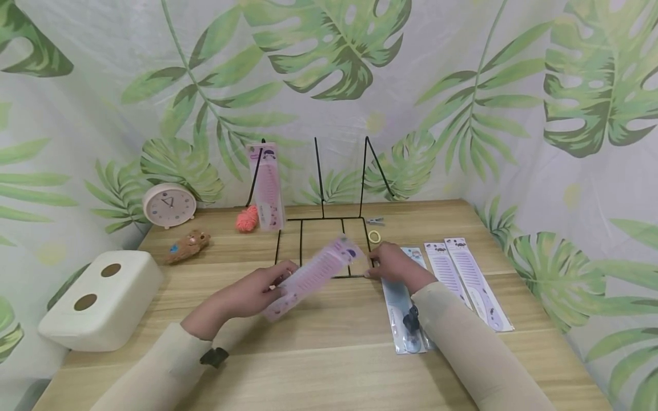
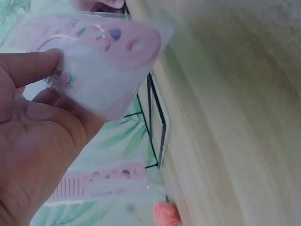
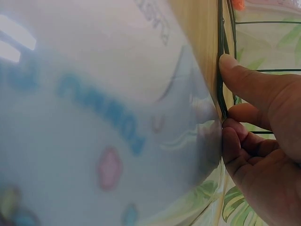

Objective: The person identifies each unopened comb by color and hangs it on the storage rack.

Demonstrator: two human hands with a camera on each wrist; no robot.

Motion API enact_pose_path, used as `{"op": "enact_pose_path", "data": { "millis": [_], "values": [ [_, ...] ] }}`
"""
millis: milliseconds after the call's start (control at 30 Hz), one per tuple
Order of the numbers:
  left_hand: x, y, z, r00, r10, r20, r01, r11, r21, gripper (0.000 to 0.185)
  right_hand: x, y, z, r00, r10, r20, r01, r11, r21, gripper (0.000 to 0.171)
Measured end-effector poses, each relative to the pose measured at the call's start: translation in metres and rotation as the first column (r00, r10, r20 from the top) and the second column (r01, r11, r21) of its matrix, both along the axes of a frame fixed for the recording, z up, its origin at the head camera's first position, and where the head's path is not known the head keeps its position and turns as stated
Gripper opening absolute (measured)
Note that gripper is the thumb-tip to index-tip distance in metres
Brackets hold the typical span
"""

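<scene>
My left hand [image 1: 254, 292] grips a pink packaged comb [image 1: 315, 273] by its lower end and holds it tilted above the table, just in front of the black wire rack [image 1: 321, 220]. In the left wrist view the thumb and fingers [image 2: 33, 136] pinch that comb pack [image 2: 103, 61]. My right hand [image 1: 393, 264] pinches the rack's front right corner; the right wrist view shows the thumb and curled fingers [image 3: 249, 94] on the wire [image 3: 220, 70]. A second pink comb pack [image 1: 267, 185] stands upright in the rack's left slot.
A blue comb pack [image 1: 403, 314] lies under my right forearm, with two purple comb packs [image 1: 475, 282] to its right. A pink clock [image 1: 169, 204], brown toy [image 1: 187, 245], orange yarn ball [image 1: 248, 218], small clip [image 1: 375, 220], yellow ring [image 1: 374, 236] and white two-hole box [image 1: 100, 297] sit around.
</scene>
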State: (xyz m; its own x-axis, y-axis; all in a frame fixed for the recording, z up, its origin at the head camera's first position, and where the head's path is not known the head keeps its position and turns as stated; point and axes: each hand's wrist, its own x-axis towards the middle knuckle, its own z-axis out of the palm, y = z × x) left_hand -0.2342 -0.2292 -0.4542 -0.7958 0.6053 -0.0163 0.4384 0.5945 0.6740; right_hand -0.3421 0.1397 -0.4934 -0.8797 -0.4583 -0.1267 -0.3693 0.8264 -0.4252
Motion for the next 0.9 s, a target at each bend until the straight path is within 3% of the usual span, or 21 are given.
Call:
{"op": "enact_pose_path", "data": {
  "millis": [200,433,633,900],
  "values": [
    [0.003,-0.010,0.003,0.996,0.090,0.012,-0.091,0.992,0.090,0.050,0.002,-0.001,0.003,1.000,-0.004,0.004,0.004,1.000,0.020,0.032],
    [0.005,-0.024,0.001,0.972,0.217,0.087,-0.230,0.956,0.182,0.049,0.003,-0.001,0.003,1.000,-0.002,0.002,0.002,1.000,0.028,0.030],
    [0.004,-0.034,0.003,0.966,0.246,0.078,-0.257,0.938,0.234,0.047,0.003,-0.002,0.004,1.000,-0.007,0.000,0.007,1.000,0.030,0.027],
    [0.000,-0.041,0.002,0.957,0.261,0.123,-0.285,0.923,0.258,0.056,0.002,-0.001,0.002,1.000,0.003,-0.006,-0.003,1.000,0.025,0.033]
  ]
}}
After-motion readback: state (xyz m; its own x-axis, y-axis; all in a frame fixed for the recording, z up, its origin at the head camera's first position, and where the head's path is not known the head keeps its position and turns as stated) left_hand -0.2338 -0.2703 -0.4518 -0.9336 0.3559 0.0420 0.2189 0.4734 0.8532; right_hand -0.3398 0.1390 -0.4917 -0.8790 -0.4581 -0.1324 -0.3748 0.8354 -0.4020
